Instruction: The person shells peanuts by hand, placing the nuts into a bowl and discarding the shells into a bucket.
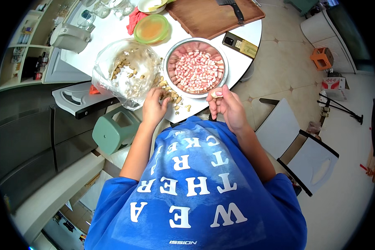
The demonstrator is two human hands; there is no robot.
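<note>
My right hand (226,104) pinches an opened peanut shell (217,93) with a pinkish kernel showing, just beside the near right rim of a steel bowl. My left hand (155,105) rests at a loose pile of unshelled peanuts (175,99) on the white table; whether its fingers hold one cannot be told. The steel bowl (225,75) holds many pink and white shelled peanuts. Left of it lies a clear plastic bag (101,70), open at the top, with unshelled peanuts and pale shell bits inside.
Beyond the bowl are a green-rimmed lidded container (151,28), a wooden cutting board (193,18) with a cleaver (237,12), and a phone (240,44). A pitcher (70,37) and glasses (101,9) stand far left. A green stool (112,131) and white chairs (279,128) flank me.
</note>
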